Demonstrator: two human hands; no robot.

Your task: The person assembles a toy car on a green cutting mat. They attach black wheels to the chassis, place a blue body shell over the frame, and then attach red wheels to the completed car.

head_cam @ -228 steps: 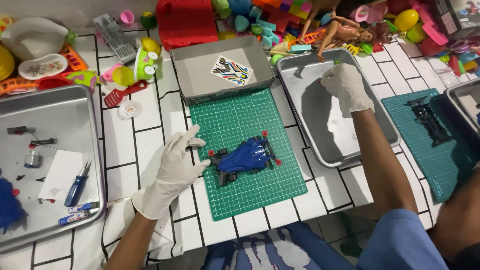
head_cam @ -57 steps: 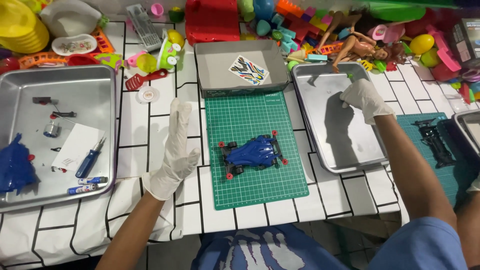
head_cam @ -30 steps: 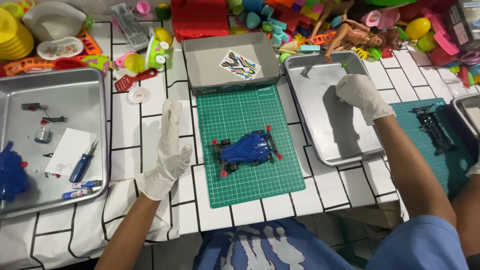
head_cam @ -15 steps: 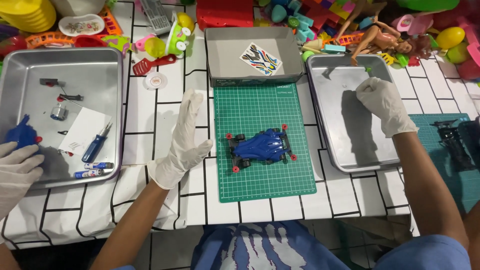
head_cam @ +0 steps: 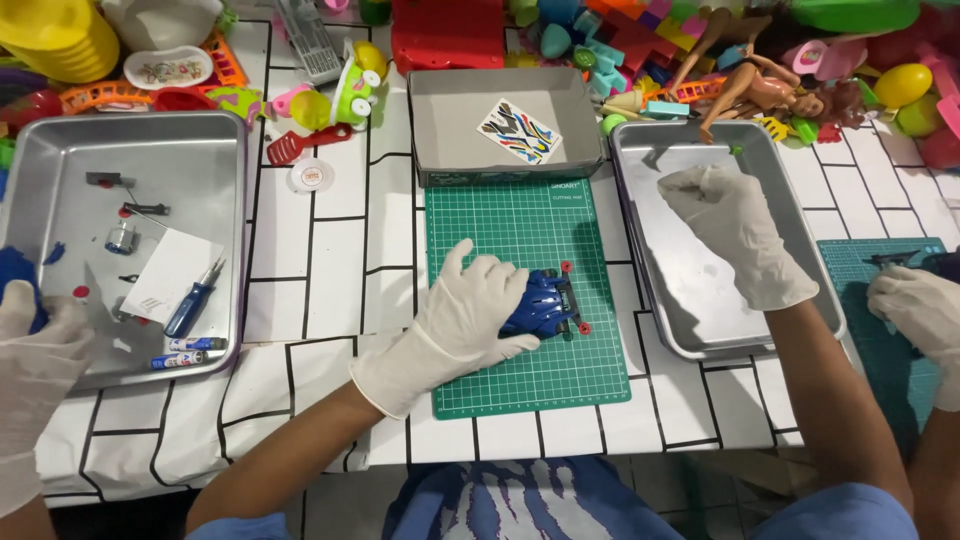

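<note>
A blue toy race car (head_cam: 545, 305) with red wheel hubs lies on the green cutting mat (head_cam: 560, 225). My left hand (head_cam: 465, 320), in a white glove, is laid over the car's left half and grips it; only the right end of the car shows. My right hand (head_cam: 735, 230), also gloved, rests inside the steel tray (head_cam: 690, 320) to the right of the mat. Its fingers are loosely bent and nothing shows in them.
A grey box (head_cam: 500, 125) with a sticker sheet stands behind the mat. The left steel tray (head_cam: 225, 200) holds a blue screwdriver (head_cam: 193, 300), paper and small parts. Other people's gloved hands work at the left edge (head_cam: 40, 350) and right edge (head_cam: 920, 310). Toys crowd the back.
My left hand has moved right from the white tablecloth onto the blue car and closed over it. My right hand stays in the right tray.
</note>
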